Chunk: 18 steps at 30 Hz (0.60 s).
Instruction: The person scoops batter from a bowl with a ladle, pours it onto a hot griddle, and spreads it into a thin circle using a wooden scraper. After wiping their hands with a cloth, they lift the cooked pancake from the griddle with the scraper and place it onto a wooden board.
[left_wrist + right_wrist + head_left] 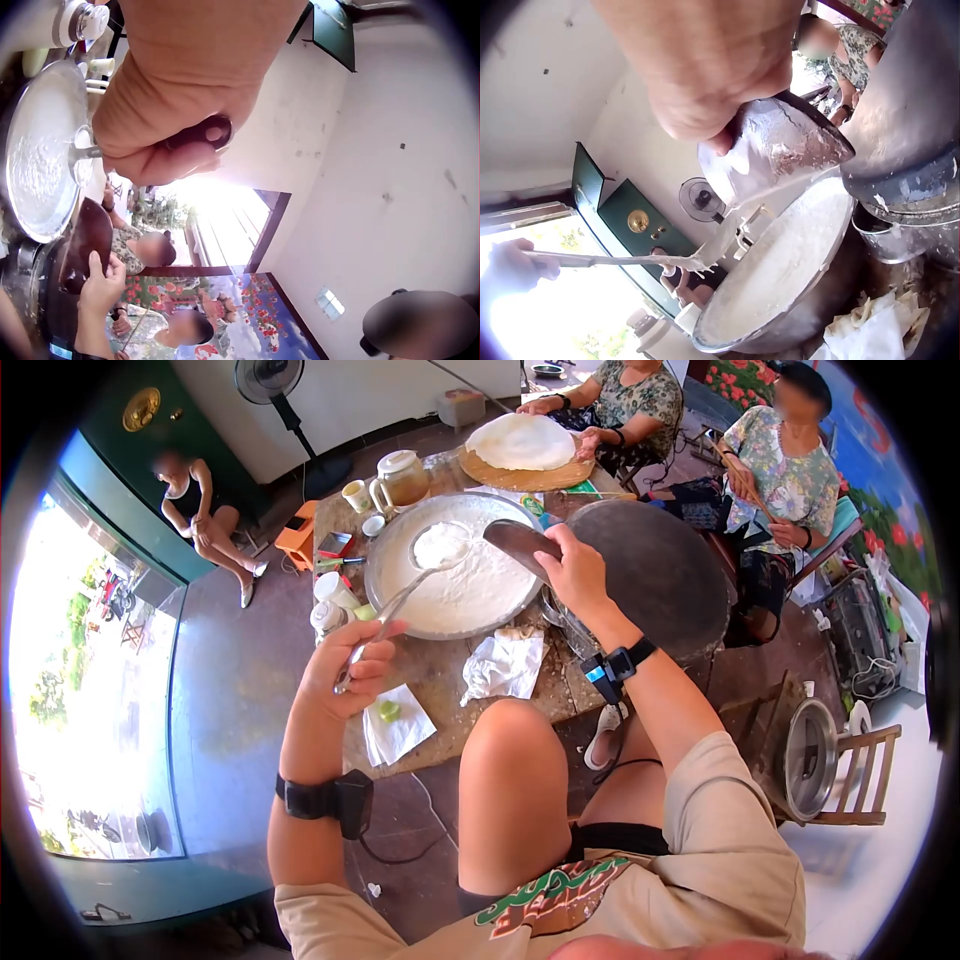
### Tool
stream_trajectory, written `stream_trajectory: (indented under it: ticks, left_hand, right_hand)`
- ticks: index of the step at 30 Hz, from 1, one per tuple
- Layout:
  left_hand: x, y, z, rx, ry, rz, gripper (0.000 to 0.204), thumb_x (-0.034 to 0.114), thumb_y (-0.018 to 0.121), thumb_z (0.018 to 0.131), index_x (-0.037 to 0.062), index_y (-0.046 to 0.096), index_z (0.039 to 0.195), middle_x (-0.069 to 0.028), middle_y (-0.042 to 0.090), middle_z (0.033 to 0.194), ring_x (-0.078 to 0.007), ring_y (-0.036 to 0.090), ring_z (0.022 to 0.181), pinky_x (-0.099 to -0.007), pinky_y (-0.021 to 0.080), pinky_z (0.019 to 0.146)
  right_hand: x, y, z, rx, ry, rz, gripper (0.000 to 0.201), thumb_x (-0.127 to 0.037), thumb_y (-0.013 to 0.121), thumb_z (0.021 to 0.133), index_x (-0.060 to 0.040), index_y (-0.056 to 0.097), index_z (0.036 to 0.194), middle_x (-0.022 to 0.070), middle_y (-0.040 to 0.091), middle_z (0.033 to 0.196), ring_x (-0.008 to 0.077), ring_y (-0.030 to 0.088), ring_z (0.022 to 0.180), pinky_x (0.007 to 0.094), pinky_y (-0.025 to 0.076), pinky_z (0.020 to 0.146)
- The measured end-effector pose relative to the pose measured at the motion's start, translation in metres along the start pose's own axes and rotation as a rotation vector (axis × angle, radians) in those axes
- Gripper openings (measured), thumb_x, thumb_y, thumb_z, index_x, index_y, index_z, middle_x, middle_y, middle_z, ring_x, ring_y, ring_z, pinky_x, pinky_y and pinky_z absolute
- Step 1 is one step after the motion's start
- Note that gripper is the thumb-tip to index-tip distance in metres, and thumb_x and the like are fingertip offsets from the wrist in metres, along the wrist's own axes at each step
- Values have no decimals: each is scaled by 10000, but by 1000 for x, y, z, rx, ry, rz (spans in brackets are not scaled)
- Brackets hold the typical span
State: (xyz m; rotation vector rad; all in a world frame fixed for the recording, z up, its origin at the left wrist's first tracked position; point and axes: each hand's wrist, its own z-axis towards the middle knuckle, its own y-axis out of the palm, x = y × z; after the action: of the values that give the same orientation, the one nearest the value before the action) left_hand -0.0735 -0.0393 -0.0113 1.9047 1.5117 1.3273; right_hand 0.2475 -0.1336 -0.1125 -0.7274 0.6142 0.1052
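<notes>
My left hand (355,660) grips the long metal handle of a ladle (440,546). Its bowl is full of white batter and hangs over a wide metal basin (390,540) of the same batter. In the left wrist view my fingers (161,161) curl round the handle's dark end (208,133). My right hand (575,568) holds a dark curved scoop (520,545) at the basin's right rim, beside a dark domed griddle (655,575). The right wrist view shows the scoop (780,146) smeared with batter, with the ladle (699,262) and the basin (780,274) below it.
Crumpled tissue (505,662) and a napkin (398,725) lie on the table's near side. A glass teapot (402,478), cups and a round board with a white flatbread (523,445) stand beyond the basin. Three people sit around. A chair with a metal lid (810,758) stands right.
</notes>
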Motion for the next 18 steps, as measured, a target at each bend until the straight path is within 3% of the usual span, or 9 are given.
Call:
stream_trajectory:
  ticks: [3, 4, 7, 8, 9, 12, 13, 18]
  left_hand:
    - [-7, 12, -1, 115, 63, 52, 201, 175, 430, 934, 28, 492, 1056, 20, 379, 613, -46, 350, 438, -171, 244, 318]
    - [-9, 14, -1, 160, 85, 66, 187, 173, 434, 933, 35, 493, 1044, 17, 384, 614, -48, 356, 440, -172, 247, 319]
    - [-13, -2, 12, 41, 42, 34, 124, 155, 465, 918, 53, 489, 984, -5, 449, 647, -59, 388, 456, -165, 266, 336]
    - [-16, -2, 14, 21, 29, 23, 115, 151, 470, 915, 55, 489, 976, -11, 469, 659, -62, 394, 459, -164, 269, 339]
    - [-22, 4, 17, 157, 103, 58, 220, 137, 434, 917, -15, 503, 1060, -21, 476, 675, -68, 419, 445, -162, 354, 337]
    - [-37, 11, 26, 270, 129, 113, 153, 129, 481, 905, 12, 490, 1004, -40, 553, 742, -84, 441, 488, -177, 368, 399]
    - [-40, 15, 24, 212, 106, 101, 170, 114, 488, 897, -8, 488, 1015, -43, 563, 757, -90, 479, 522, -191, 416, 436]
    - [-46, -4, 30, -44, -5, -32, 320, 104, 469, 890, -44, 422, 1170, -82, 579, 863, -90, 542, 593, -167, 455, 440]
  right_hand:
    - [8, -2, 4, 89, 122, 204, 266, -178, 693, 748, -58, 566, 948, 140, 652, 835, 301, 639, 759, 383, 480, 662]
    - [11, -3, 5, 69, 223, 359, 256, -165, 696, 747, -41, 571, 933, 117, 642, 821, 254, 616, 735, 354, 469, 643]
    - [18, -6, 9, 6, 514, 826, 231, -129, 706, 745, 11, 588, 886, 47, 613, 779, 114, 549, 662, 267, 435, 584]
    - [21, -8, 9, -6, 542, 867, 225, -123, 706, 746, 9, 593, 888, 39, 608, 776, 106, 542, 659, 259, 428, 580]
    - [22, -9, 9, -19, 570, 906, 218, -118, 705, 746, 7, 597, 890, 31, 602, 774, 98, 536, 656, 252, 422, 576]
    - [27, -12, 14, -59, 559, 918, 238, -117, 708, 743, 12, 611, 918, 31, 607, 784, 99, 540, 666, 250, 420, 584]
    - [28, -12, 17, -73, 541, 903, 252, -120, 710, 741, 16, 615, 930, 34, 613, 791, 103, 545, 673, 252, 423, 591]
    - [40, 2, 26, -205, 606, 716, 330, -168, 725, 736, 18, 627, 991, 71, 641, 846, 132, 565, 710, 270, 437, 638]
